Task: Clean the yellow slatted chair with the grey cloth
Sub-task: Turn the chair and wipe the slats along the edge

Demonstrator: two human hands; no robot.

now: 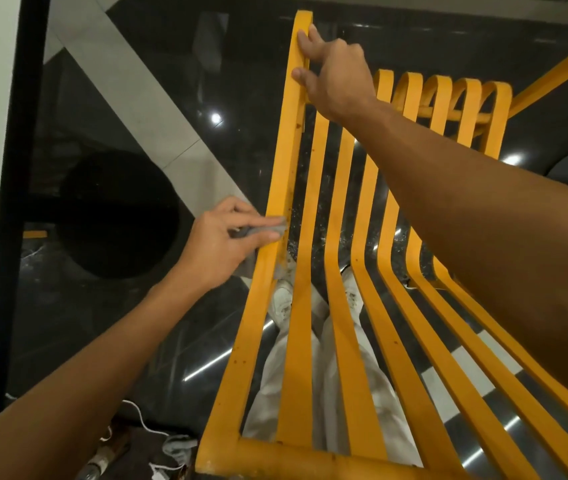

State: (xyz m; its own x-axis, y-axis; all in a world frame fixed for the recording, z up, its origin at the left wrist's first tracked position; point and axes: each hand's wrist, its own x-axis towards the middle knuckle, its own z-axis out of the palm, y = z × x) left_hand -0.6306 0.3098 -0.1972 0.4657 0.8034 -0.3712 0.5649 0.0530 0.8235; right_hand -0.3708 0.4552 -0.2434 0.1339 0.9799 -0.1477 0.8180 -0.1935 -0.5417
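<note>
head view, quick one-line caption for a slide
Left hand holds the grey cloth against the outer rail of the yellow slatted chair while the right hand grips that rail farther along.

Yellow slatted chair (296,341) tipped over dark floor; crumpled grey cloth (262,231) against its outer rail

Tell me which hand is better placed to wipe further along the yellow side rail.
Left. The left hand presses the grey cloth against the side rail; the right hand has no cloth and only grips the same rail higher up.
</note>
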